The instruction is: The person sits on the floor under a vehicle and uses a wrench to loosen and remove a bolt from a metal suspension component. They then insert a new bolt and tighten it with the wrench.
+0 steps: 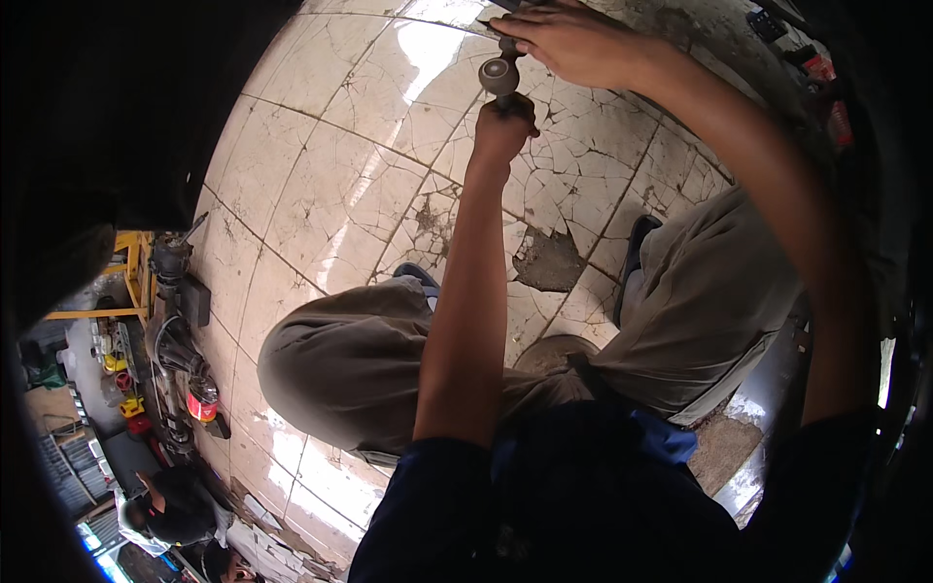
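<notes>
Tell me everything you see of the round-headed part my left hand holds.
The round-headed part looks like dull grey metal. Its bulbous head shows a ringed disc facing the camera; a short shank enters the closed left hand. It is held over cracked floor tiles, near the right hand; contact there is unclear.

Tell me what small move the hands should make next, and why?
Perhaps shift the right hand slightly away from the knobbed tool: its fingers lie close beside the round knob while the left hand grips just below, so a slip might pinch them.
</notes>
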The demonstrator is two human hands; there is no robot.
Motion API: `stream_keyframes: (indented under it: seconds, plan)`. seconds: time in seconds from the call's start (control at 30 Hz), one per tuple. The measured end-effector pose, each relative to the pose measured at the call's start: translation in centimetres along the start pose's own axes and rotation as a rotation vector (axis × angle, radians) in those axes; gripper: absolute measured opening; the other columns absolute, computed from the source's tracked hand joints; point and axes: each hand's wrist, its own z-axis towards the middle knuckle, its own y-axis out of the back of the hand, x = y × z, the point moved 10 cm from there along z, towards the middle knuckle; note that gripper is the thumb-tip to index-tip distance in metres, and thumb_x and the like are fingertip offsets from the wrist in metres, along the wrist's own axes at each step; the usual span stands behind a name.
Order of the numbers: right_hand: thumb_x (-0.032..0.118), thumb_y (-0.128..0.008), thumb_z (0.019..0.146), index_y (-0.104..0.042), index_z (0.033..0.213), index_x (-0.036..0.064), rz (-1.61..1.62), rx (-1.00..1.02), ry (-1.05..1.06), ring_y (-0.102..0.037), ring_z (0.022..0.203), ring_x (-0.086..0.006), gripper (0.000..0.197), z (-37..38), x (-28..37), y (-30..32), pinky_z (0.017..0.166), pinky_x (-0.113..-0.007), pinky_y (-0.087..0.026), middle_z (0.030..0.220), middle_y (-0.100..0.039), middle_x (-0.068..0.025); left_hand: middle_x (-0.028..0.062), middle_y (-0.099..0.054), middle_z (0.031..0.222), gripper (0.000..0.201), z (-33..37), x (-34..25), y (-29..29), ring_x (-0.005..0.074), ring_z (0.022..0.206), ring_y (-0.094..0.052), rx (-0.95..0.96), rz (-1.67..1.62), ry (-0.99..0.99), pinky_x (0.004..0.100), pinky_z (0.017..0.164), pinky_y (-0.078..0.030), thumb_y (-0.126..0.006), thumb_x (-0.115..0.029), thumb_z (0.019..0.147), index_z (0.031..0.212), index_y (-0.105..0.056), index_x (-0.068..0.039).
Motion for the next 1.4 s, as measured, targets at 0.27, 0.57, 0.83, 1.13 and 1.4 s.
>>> stream_keyframes:
  seconds: [0.27,0.57,0.83,1.13,1.4]
  plan:
    - [0.021,-0.051,0.098,-0.048,0.133,0.0049,-0.021,0.186,-0.067,-0.049,0.128,-0.024,0.039,1.9,1.0,-1.4,0.112,-0.048,-0.028,0.131,-0.056,-0.0123,0.0035,-0.053,0.067,0.02,2.9,3.5,3.2,0.0138,0.063,-0.055,-0.016,0.074,0.006,0.0293,0.063,-0.048,-0.039,-0.003,0.085,0.077,-0.057,-0.004]
    - [0.011,-0.058,0.09,-0.049,0.133,0.0029,0.008,-0.005,-0.013,-0.056,0.115,-0.0218,0.044,2.5,-0.3,-3.3,0.099,-0.043,-0.037,0.117,-0.061,-0.0091,0.01,-0.066,0.08,0.018,3.6,3.9,3.0,0.0172,0.07,-0.064,-0.154,0.221,-0.212,0.0316,0.068,-0.052,-0.045,0.0,0.086,0.094,-0.062,0.001]
    - [0.002,-0.046,0.094,-0.048,0.136,0.0016,0.153,0.13,-0.083,-0.051,0.125,-0.0235,0.042,2.7,0.3,-3.1,0.102,-0.047,-0.035,0.129,-0.056,-0.0108,0.0089,-0.066,0.091,0.029,2.2,3.6,3.8,0.0171,0.076,-0.067,-0.309,0.077,-0.231,0.0302,0.069,-0.053,-0.045,-0.002,0.091,0.117,-0.055,-0.001]
    - [0.004,-0.053,0.088,-0.047,0.137,0.0011,0.121,0.187,-0.164,-0.048,0.128,-0.0231,0.049,2.8,0.4,-3.4,0.108,-0.052,-0.032,0.126,-0.059,-0.0117,0.0089,-0.067,0.065,0.022,2.7,5.0,3.7,0.0184,0.066,-0.065,-0.261,0.062,-0.154,0.0356,0.065,-0.052,-0.042,-0.001,0.084,0.071,-0.06,-0.001]
    - [0.006,-0.056,0.084,-0.044,0.136,-0.0059,-0.164,0.185,-0.136,-0.049,0.126,-0.0279,0.054,3.4,1.9,-3.4,0.112,-0.057,-0.026,0.123,-0.058,-0.0193,0.0078,-0.061,0.065,0.021,2.3,4.0,3.3,0.0172,0.062,-0.062,-0.261,0.135,-0.161,0.0331,0.061,-0.051,-0.04,-0.002,0.085,0.073,-0.057,0.001]
